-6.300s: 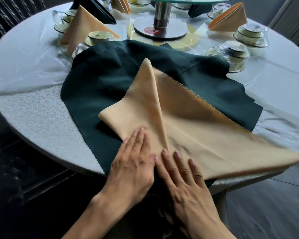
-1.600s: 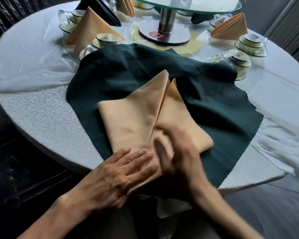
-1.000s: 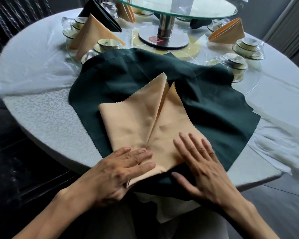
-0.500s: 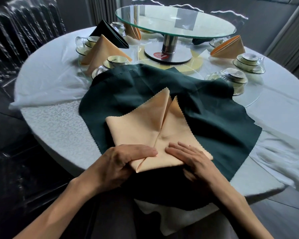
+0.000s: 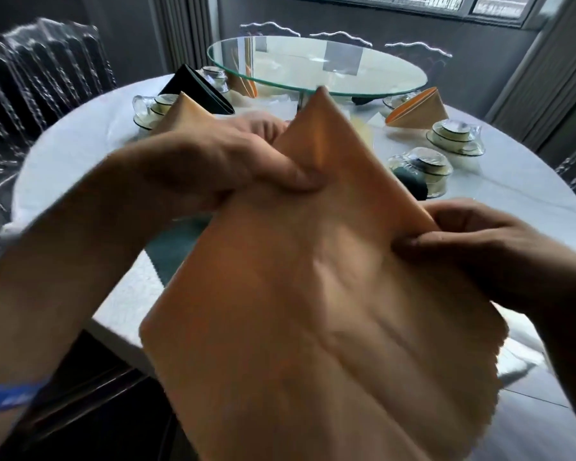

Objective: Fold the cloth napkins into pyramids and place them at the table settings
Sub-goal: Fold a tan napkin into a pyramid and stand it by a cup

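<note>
Peach cloth napkin (image 5: 313, 311), folded, held up in the air close to the camera above the near edge of the round white table (image 5: 512, 181), its point uppermost. Left hand (image 5: 246, 161) pinches its upper left part, thumb on the front; right hand (image 5: 479, 247) pinches its right edge. Behind: dark green cloth (image 5: 177, 251) on the table, glass turntable (image 5: 313, 66), folded napkins and cup stacks at the settings.
</note>
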Demonstrator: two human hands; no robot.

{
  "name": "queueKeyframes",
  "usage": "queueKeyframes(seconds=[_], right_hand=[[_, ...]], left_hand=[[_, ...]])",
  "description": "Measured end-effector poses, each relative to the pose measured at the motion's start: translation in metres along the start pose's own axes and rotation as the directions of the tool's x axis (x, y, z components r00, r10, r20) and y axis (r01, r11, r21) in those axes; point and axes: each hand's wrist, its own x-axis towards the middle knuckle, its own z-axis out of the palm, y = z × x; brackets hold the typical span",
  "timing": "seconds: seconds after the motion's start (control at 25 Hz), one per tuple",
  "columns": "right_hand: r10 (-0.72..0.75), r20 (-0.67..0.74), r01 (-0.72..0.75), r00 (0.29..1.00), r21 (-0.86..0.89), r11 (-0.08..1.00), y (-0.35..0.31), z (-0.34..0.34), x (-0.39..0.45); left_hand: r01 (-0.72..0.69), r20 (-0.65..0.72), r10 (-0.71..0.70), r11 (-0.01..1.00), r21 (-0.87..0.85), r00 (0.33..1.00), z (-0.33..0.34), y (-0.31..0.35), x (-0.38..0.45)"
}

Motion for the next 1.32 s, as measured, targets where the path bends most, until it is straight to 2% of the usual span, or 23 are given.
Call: queueKeyframes(seconds=[0.04, 0.12, 0.2, 0.28, 0.44, 0.56, 0.64, 0.68, 0.72, 0.76, 0.8, 0.84, 0.88, 0.92, 1.0, 1.12, 1.24, 1.32], right_hand=[[0.045, -0.003, -0.045, 0.999, -0.031, 0.999, 0.011, -0.007, 0.006], [0.138, -0.082, -0.153, 0.987, -0.224, 0.963, 0.047, -0.021, 0.023], [0.188, -0.203, -0.258, 0.961, -0.405, 0.877, 0.091, -0.033, 0.041], [0.206, -0.294, -0.333, 0.933, -0.496, 0.802, 0.122, -0.037, 0.053], [0.093, -0.437, -0.326, 0.895, -0.495, 0.805, 0.143, -0.034, 0.069], [0.013, -0.488, -0.340, 0.873, -0.589, 0.733, 0.144, -0.026, 0.086], [-0.021, -0.519, -0.399, 0.854, -0.680, 0.615, 0.145, -0.018, 0.092], [-0.113, -0.542, -0.424, 0.833, -0.756, 0.499, 0.147, -0.013, 0.094], [-0.255, -0.532, -0.435, 0.807, -0.828, 0.353, 0.151, -0.009, 0.095], [-0.382, -0.475, -0.418, 0.793, -0.880, 0.227, 0.155, -0.002, 0.096], [-0.483, -0.397, -0.376, 0.780, -0.915, 0.146, 0.161, 0.005, 0.098], [-0.525, -0.327, -0.316, 0.786, -0.942, 0.114, 0.164, 0.011, 0.100], [-0.510, -0.280, -0.258, 0.813, -0.959, 0.115, 0.168, 0.016, 0.102], [-0.393, -0.279, -0.232, 0.876, -0.959, 0.164, 0.169, 0.019, 0.101], [-0.135, -0.320, -0.286, 0.938, -0.932, 0.222, 0.176, 0.017, 0.083], [-0.014, -0.339, -0.330, 0.941, -0.924, 0.194, 0.191, -0.002, 0.026], [0.086, -0.397, -0.406, 0.914, -0.896, 0.178, 0.197, -0.017, -0.024], [0.047, -0.424, -0.426, 0.904, -0.892, 0.153, 0.196, -0.018, -0.035]], left_hand=[[0.074, 0.016, -0.074, 0.997, -0.019, 0.997, 0.001, -0.012, 0.016], [0.241, 0.018, -0.241, 0.970, -0.034, 0.970, 0.007, -0.053, 0.046], [0.399, 0.007, -0.399, 0.917, -0.014, 0.917, 0.015, -0.101, 0.069], [0.513, -0.005, -0.513, 0.857, 0.053, 0.858, 0.022, -0.131, 0.081], [0.566, 0.039, -0.570, 0.821, 0.070, 0.821, 0.022, -0.141, 0.094], [0.557, 0.017, -0.558, 0.829, 0.060, 0.829, 0.023, -0.140, 0.098], [0.491, -0.132, -0.476, 0.862, 0.127, 0.870, 0.030, -0.143, 0.100], [0.429, -0.257, -0.361, 0.851, 0.302, 0.897, 0.031, -0.148, 0.099], [0.373, -0.383, -0.167, 0.738, 0.563, 0.908, 0.033, -0.153, 0.097], [0.310, -0.412, 0.080, 0.535, 0.786, 0.907, 0.038, -0.158, 0.094], [0.197, -0.311, 0.265, 0.382, 0.903, 0.913, 0.043, -0.163, 0.090], [0.060, -0.178, 0.353, 0.320, 0.945, 0.919, 0.046, -0.171, 0.087], [-0.051, -0.066, 0.351, 0.313, 0.948, 0.934, 0.048, -0.180, 0.084], [-0.106, 0.006, 0.294, 0.324, 0.940, 0.956, 0.047, -0.188, 0.078], [-0.105, 0.054, 0.166, 0.316, 0.943, 0.985, 0.033, -0.211, 0.054], [-0.137, 0.076, 0.194, 0.320, 0.937, 0.978, 0.004, -0.235, -0.013], [-0.131, 0.064, 0.198, 0.348, 0.928, 0.978, -0.012, -0.242, -0.075], [-0.095, -0.003, 0.226, 0.421, 0.902, 0.974, -0.010, -0.234, -0.090]])
